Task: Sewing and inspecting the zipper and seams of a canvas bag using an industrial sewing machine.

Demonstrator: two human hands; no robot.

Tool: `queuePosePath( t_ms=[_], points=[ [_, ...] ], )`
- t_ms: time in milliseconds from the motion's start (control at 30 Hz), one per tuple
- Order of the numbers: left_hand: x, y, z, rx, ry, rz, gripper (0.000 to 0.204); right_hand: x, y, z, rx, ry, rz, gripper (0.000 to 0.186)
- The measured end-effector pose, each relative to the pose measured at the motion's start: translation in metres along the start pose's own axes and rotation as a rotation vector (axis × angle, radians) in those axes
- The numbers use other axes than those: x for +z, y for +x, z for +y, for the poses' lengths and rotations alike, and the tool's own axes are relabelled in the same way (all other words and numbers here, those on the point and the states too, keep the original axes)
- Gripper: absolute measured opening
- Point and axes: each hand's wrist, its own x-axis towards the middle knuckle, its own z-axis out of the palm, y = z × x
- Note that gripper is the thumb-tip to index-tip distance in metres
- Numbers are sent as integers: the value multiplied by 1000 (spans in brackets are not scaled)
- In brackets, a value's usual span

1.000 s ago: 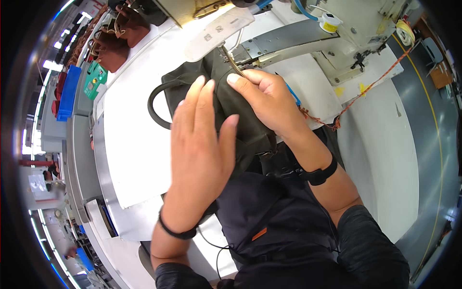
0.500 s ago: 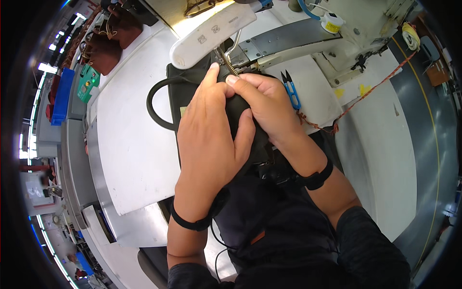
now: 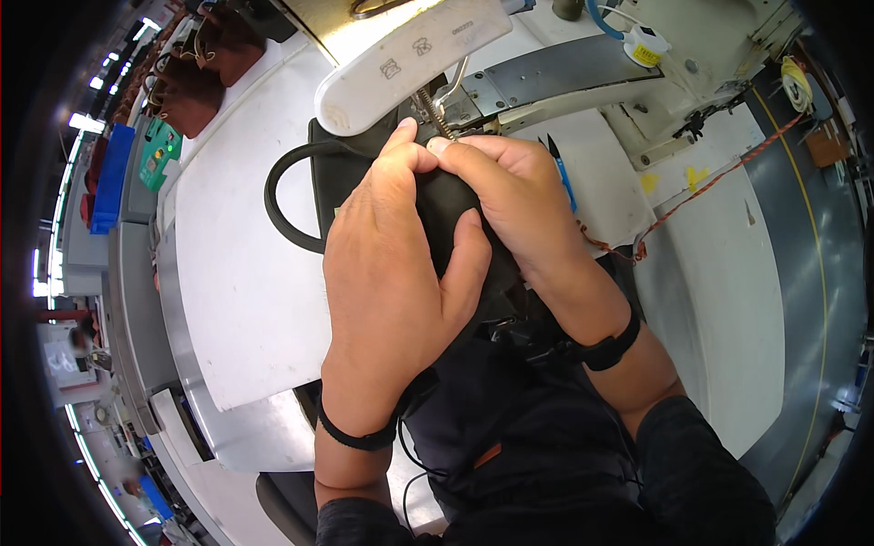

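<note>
Work at a sewing machine (image 3: pixel 414 71), seen from above: your dark bag (image 3: pixel 443 200) lay at the centre, on the far part of the white worktop (image 3: pixel 246 300), beneath both hands and close to the machine's pale arm. Your left hand (image 3: pixel 387 255) rested over the bag, its index finger bent toward the right thumb and its thumb spread wide to the right, the dark material visible between them. Your right hand (image 3: pixel 521 191) reached in from the right, its thumb and index finger narrow and pinching the bag's material; which part they pinched could not be told, since the fingertips hid it. A ridged metallic strip (image 3: pixel 431 107) ran down from the machine to just beside these fingertips. The bag's round handle (image 3: pixel 271 196) curved out to the left of your left hand, over the worktop. Blue-handled snips (image 3: pixel 566 184) lay just to the right of your right hand, partly hidden by it, and an orange cord (image 3: pixel 640 251) trailed nearby, rising toward the far right. You wore a black band on each wrist. At the far left stood brown bags (image 3: pixel 196 96), a green box (image 3: pixel 159 156) and a blue bin (image 3: pixel 111 177)
</note>
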Motion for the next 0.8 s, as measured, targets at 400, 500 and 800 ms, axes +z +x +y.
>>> queuePosePath(
  t_ms=[400,500,800],
  points=[
    [14,-3,-2,78,103,89,70,-28,-23,-7,-82,-574,-65,27],
    [18,-6,1,27,131,88,80,-42,-36,-30,-248,-599,67,26],
    [57,-3,16,-118,200,268,68,-86,-48,-132,-1060,-897,427,23]
  ],
)
